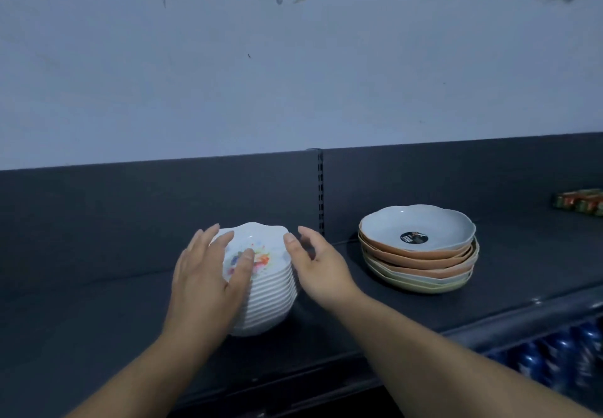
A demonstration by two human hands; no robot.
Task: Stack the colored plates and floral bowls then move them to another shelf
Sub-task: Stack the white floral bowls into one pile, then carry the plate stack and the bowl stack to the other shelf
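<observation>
A stack of several white floral bowls [272, 290] stands on the dark shelf [98, 313], left of centre. My left hand [208, 274] rests on the stack's left side, thumb lying over the rim onto the flower print, fingers spread. My right hand [318, 264] hovers just right of the stack, fingers apart; whether it touches the rim I cannot tell. To the right sits a stack of several colored plates [419, 248] in pale blue, orange and yellow-green; the top plate carries a round black sticker.
A slotted upright [319, 189] splits the shelf's dark back panel behind the bowls. A red and green package [579, 200] lies at the far right. Blue packaged goods [554, 359] fill the level below right. A pale wall rises above.
</observation>
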